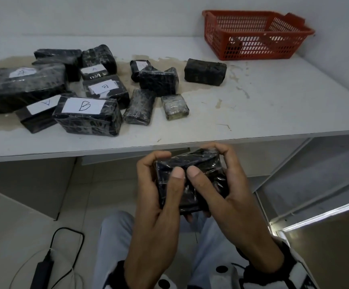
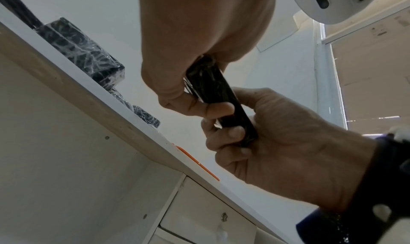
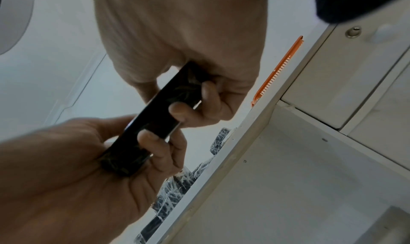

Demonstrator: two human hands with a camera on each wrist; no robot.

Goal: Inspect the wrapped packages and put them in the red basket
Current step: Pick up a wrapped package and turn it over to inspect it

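Note:
Both hands hold one black plastic-wrapped package (image 1: 198,163) below the table's front edge, over my lap. My left hand (image 1: 164,166) grips its left end and my right hand (image 1: 210,161) grips its right end, with both thumbs pressed on top. In the left wrist view the package (image 2: 219,97) shows as a thin dark slab between the left hand (image 2: 188,63) and the right hand (image 2: 277,142). The right wrist view shows the same package (image 3: 155,118). The red basket (image 1: 252,53) stands at the table's far right corner.
Several more wrapped packages, some with paper labels A or B (image 1: 84,105), lie across the left and middle of the white table (image 1: 273,101). A black power bank with cables (image 1: 44,268) lies on the floor at lower left. A drawer unit (image 2: 199,212) sits under the table.

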